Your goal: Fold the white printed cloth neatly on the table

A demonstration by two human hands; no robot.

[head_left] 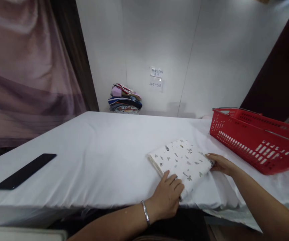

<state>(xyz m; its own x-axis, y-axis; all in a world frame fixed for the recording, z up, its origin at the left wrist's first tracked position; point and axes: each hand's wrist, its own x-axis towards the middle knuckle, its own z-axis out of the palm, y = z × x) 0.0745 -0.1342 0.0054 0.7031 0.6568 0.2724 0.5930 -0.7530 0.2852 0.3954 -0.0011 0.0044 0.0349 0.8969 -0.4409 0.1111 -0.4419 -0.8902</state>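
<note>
A folded white cloth with small grey prints lies near the front edge of the white-covered table. My left hand, a silver bangle on its wrist, grips the cloth's near corner with curled fingers. My right hand holds the cloth's right edge, fingers closed on it.
A red plastic basket stands on the table at the right. A flat black object lies at the left. A stack of folded clothes sits against the white back wall. A pinkish curtain hangs on the left.
</note>
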